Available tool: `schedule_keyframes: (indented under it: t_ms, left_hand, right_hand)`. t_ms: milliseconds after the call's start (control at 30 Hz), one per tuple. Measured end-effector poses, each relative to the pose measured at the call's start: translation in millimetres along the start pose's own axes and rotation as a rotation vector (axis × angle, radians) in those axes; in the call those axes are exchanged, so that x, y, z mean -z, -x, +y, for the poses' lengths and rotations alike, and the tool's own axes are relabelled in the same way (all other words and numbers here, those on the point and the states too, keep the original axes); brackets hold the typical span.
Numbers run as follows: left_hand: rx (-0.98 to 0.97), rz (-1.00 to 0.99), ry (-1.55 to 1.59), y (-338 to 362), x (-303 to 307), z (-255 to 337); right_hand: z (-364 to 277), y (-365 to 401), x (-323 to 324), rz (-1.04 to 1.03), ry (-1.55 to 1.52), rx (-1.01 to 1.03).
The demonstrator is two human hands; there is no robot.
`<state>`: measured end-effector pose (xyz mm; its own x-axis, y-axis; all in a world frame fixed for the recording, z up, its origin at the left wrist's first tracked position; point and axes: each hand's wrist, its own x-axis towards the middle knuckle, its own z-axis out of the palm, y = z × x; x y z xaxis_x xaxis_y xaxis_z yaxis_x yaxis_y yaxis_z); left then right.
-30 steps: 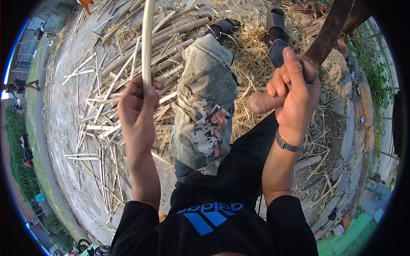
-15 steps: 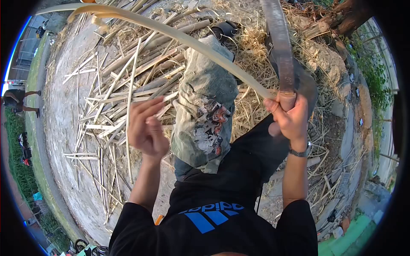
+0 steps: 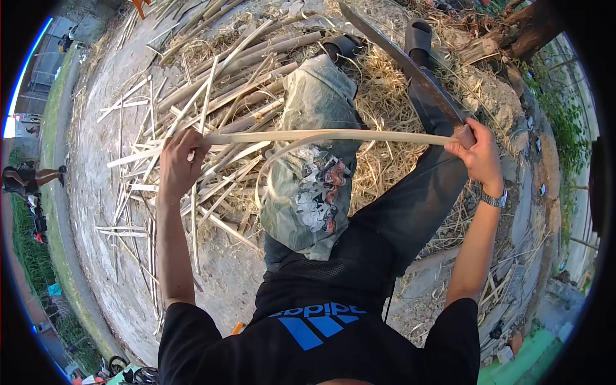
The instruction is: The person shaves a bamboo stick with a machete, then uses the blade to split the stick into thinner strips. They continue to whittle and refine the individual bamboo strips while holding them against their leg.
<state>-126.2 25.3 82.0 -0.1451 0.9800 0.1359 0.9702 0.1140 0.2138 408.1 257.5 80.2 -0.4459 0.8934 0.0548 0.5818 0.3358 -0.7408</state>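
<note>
A pale split bamboo strip runs nearly level across my lap, bowed slightly upward. My left hand pinches its left end. The right end sits in my right hand, whose fingers also wrap the wooden handle of a machete. The dark, long blade points up and away to the left, over my leg. Below the strip, a thinner curved length of bamboo hangs in a loop. A worn grey-green cloth with a printed patch covers my left thigh, under the strip.
Split bamboo pieces lie heaped on the ground beyond my left hand. Curly shavings surround my feet in dark sandals. A log and rubble stand at the upper right. Another person is at the far left.
My left hand, free before, has moved left and down and taken hold of the strip. My right hand moved right with the machete, which now slants left. The strip swung down to level.
</note>
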Motion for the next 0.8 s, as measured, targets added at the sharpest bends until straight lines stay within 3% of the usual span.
schedule_keyframes:
  t_ms: [33,67,133,200,267,333,400,433,467,533,567,633,667,733,800]
  left_hand:
    - [0.060,-0.079,0.049,4,0,4]
    - [0.068,-0.070,0.148,9,-1,12]
    - [0.009,-0.098,0.262,22,-6,26]
    - [0.189,-0.309,0.411,27,-4,49]
    - [0.243,-0.236,0.630,32,-17,70]
    - [0.316,-0.245,0.732,35,-21,96]
    - [0.321,-0.226,0.879,38,-27,118]
    - [0.328,-0.280,0.867,37,-21,127]
    - [0.249,-0.148,0.967,44,-39,129]
    - [0.115,0.070,0.776,54,-69,121]
    - [0.110,0.075,0.773,58,-67,120]
    - [0.408,-0.164,0.891,54,-39,136]
    - [0.448,-0.206,0.887,54,-34,138]
    - [0.426,-0.104,0.881,64,-56,132]
    - [0.472,-0.101,0.877,70,-62,138]
  right_hand:
    - [-6,0,-3,0.173,0.109,0.180]
    - [-14,-1,-3,0.175,0.115,0.177]
    - [-48,-2,-7,0.545,0.709,0.547]
    - [-67,10,-31,0.571,0.613,0.568]
    - [-99,37,-59,0.311,-0.218,0.042]
    - [-92,57,-93,0.231,-0.177,0.293]
    - [-136,75,-106,0.037,-0.256,0.240]
    - [-140,78,-121,0.059,-0.244,0.299]
    - [-141,80,-135,0.082,-0.231,0.362]
    - [-145,78,-151,0.098,-0.086,0.386]
    - [-141,76,-159,0.098,-0.029,0.369]
    - [-136,69,-167,0.100,0.027,0.359]
    - [-133,65,-168,0.047,0.065,0.314]
    - [-130,60,-165,-0.004,0.103,0.272]
    - [-126,59,-161,-0.270,0.258,0.259]
